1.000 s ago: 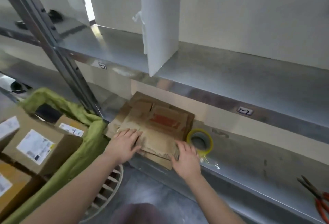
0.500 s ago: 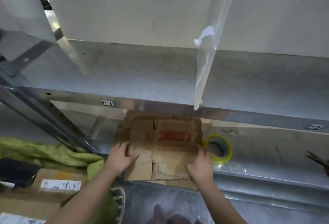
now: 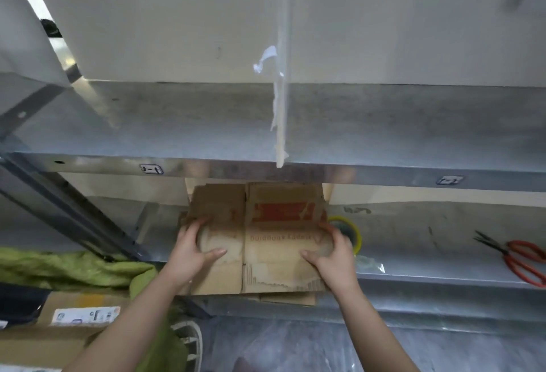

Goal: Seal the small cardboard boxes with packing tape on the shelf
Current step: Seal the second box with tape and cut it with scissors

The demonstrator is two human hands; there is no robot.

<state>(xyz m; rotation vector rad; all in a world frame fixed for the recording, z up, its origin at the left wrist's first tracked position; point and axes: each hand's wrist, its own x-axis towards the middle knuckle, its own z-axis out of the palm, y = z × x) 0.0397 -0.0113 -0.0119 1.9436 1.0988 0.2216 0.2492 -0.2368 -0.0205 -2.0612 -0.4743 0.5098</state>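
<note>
A flattened brown cardboard box (image 3: pixel 266 241) with a red print lies on top of a stack of flat cardboard on the lower metal shelf (image 3: pixel 428 268), its near end overhanging the shelf's front edge. My left hand (image 3: pixel 193 249) grips its left edge, thumb on top. My right hand (image 3: pixel 332 253) grips its right edge the same way. A roll of packing tape with a yellow rim (image 3: pixel 350 234) lies just right of the box, partly hidden behind my right hand.
Red-handled scissors (image 3: pixel 523 256) lie at the shelf's far right. The upper shelf (image 3: pixel 177 135) juts out above the box, with a thin upright panel (image 3: pixel 280 91) on it. Green cloth (image 3: pixel 74 268) and labelled cartons (image 3: pixel 68 321) sit at lower left.
My view has swung square onto the shelf. Both hands moved from the box's near edge to its two sides, and the top flat box now lies straight and nearer the shelf's front edge.
</note>
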